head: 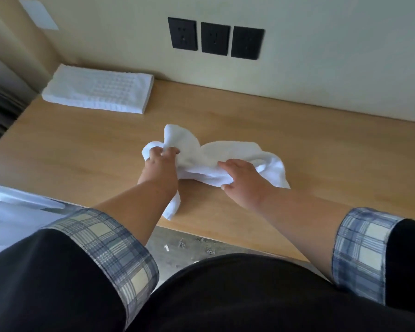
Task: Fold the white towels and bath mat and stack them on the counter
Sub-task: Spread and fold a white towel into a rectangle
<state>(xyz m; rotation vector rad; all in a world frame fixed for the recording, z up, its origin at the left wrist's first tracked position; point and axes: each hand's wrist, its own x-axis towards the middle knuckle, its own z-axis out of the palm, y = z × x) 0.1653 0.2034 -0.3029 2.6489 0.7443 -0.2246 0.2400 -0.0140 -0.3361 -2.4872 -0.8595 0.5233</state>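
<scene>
Bath mat [98, 89]: a folded white piece with a waffle-like pattern, probably the mat, lies flat at the far left corner of the table [333, 149], against the wall.

Left hand [159, 164]: fingers curled tight round a bunched end of the towel [228, 152], near the middle of the table; a loose corner hangs below the wrist toward the near edge.

Towel: white, crumpled and unfolded, it spreads between the two hands and out to the right, resting on the wood, well apart from the mat.

Right hand [242, 178]: fingers and thumb clamp the towel's near edge, just right of centre.

Wall sockets [216, 38]: three black plates are set above the far edge.

Step in hand: by the look of it, sorting out the towel to find its corners; one piece appears done.

Next move: likely calls for drawing the hands apart to spread the cloth flat before any fold.
</scene>
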